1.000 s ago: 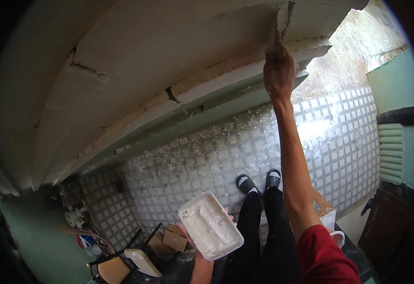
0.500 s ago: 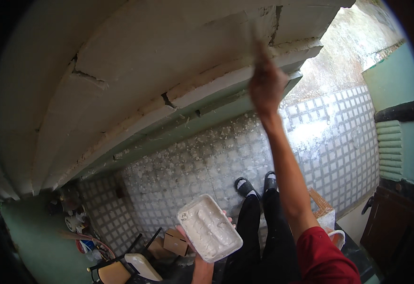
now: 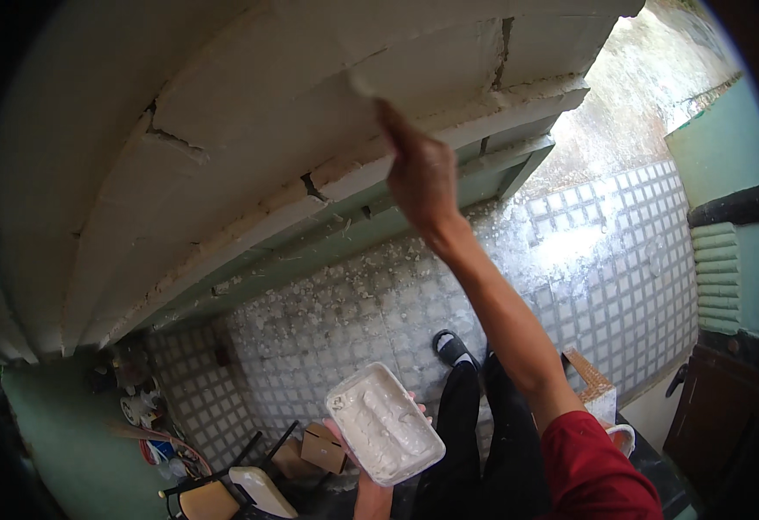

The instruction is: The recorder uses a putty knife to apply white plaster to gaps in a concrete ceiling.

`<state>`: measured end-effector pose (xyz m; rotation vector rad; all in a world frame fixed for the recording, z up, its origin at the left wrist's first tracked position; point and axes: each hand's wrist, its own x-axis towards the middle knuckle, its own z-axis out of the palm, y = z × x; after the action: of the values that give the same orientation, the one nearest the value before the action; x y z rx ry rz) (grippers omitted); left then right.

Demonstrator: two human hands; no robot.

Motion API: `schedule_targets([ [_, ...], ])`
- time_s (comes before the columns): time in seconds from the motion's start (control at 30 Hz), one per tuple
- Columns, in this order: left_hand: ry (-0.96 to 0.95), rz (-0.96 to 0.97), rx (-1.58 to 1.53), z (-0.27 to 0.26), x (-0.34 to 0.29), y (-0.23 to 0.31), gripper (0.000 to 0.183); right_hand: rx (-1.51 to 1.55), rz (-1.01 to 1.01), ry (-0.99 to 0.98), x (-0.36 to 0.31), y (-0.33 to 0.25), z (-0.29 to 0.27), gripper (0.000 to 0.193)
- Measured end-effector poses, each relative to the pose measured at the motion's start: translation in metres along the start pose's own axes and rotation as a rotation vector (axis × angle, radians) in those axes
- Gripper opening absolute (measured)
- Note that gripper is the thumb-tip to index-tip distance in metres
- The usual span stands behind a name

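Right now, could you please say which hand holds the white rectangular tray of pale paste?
The left hand, cradling the tray low; the right hand is raised, gripping a blurred tool.

The right arm [image 3: 518, 334] reaches from the near right toward the far left, slightly bent at the elbow. At its far end, the right hand [image 3: 423, 178] is closed, back uppermost and somewhat blurred, its leading finger directed far left. The left forearm [image 3: 372, 501] enters at the near edge; the left hand [image 3: 338, 433] is spread, palm hidden, digits showing at left and right.
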<state>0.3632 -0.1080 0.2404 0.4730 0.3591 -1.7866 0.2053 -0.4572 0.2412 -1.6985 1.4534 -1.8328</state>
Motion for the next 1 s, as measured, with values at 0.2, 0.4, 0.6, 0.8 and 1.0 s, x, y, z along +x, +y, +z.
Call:
schedule_targets([
  [0.2, -0.009, 0.003, -0.029, -0.001, -0.005, -0.002, 0.111, -0.361, 0.049, 0.321, 0.052, 0.037, -0.06, 0.047],
  [0.4, 0.036, 0.042, 0.007, -0.013, -0.016, 0.002, 0.111, -0.198, 0.087, 0.05, 0.034, -0.012, -0.013, 0.047],
  [0.6, 0.029, 0.048, 0.026, -0.007, -0.015, -0.005, 0.111, -0.148, 0.008, -0.115, 0.018, -0.028, -0.012, 0.055],
  [0.8, -0.004, 0.048, 0.001, 0.006, -0.018, -0.017, 0.11, -0.4, 0.059, 0.164, 0.052, 0.018, -0.067, 0.049],
  [1.0, 0.03, 0.079, 0.013, -0.001, -0.023, -0.024, 0.116, -0.171, -0.035, 0.062, 0.029, -0.01, -0.003, 0.053],
])
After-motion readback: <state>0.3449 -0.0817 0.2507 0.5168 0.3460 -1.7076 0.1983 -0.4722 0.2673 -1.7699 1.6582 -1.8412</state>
